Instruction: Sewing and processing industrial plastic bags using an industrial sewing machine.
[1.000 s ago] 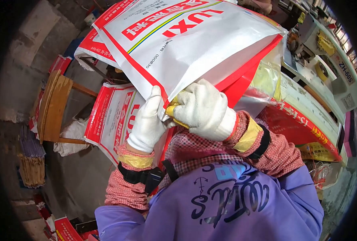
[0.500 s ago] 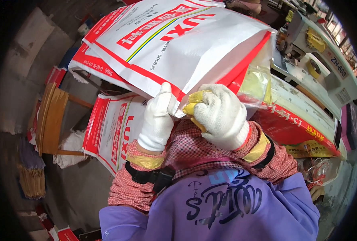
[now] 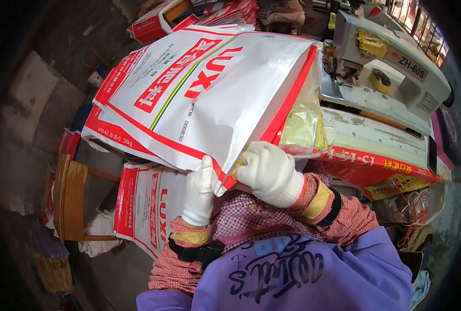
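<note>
A large white woven sack with red borders and red lettering lies in front of me on other sacks. My left hand, in a white knitted glove, is closed on the sack's near corner, thumb on top. Just to its right, my right hand is closed on the edge beside that corner; its glove has yellow fingertips, mostly hidden now. Along the sack's right side the red-edged mouth gapes a little. Clear, yellowish plastic film lies beside that edge.
An industrial sewing machine with a yellow tape roll stands on a worn table at right. A red printed sack hangs along its front. At left are another sack, a wooden stool and a broom. Folded sacks lie behind.
The sack and both hands now sit lower in the picture, as the view has shifted. My right hand has rolled over, so less of its yellow fingertips shows. Both hands stay at the corner.
</note>
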`<state>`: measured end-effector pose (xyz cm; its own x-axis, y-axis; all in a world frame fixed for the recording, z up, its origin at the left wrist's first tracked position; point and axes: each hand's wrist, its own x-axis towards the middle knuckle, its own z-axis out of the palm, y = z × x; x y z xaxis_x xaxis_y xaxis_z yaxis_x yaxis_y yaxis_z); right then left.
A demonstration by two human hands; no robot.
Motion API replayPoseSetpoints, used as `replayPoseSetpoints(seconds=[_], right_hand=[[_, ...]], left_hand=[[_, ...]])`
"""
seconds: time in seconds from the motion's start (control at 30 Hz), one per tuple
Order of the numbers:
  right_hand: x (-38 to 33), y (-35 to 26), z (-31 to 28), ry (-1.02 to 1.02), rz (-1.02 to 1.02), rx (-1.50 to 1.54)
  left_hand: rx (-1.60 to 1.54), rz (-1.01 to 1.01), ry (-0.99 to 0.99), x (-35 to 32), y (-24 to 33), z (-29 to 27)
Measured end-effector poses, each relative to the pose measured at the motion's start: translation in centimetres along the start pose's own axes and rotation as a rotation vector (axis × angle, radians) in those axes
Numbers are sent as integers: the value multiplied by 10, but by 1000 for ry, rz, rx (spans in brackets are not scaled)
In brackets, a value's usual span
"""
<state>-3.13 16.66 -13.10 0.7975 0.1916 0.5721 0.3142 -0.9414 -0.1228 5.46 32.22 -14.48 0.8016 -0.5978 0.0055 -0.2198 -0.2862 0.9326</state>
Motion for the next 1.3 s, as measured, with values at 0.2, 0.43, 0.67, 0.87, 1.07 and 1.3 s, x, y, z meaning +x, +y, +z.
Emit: replayPoseSetpoints(seconds=[0.2,0.43,0.67,0.87,1.07,1.3], right_hand=[[-18,7,-7,62,-87,-47],[-37,83,-4,268,131,-195],[-72,134,15,143,556,215],[-52,110,-4,85,493,191],[-42,151,-17,488,650,161],[-64,173,-26,277,1114,411]], left_hand=[[246,131,-28,6,-16,14],[443,-149,-548,14,27,2],[1077,1313,-346,100,128,57],[1356,1896,-701,219,129,109],[1659,1757,-768,272,205,68],[1309,1392,-412,123,125,104]])
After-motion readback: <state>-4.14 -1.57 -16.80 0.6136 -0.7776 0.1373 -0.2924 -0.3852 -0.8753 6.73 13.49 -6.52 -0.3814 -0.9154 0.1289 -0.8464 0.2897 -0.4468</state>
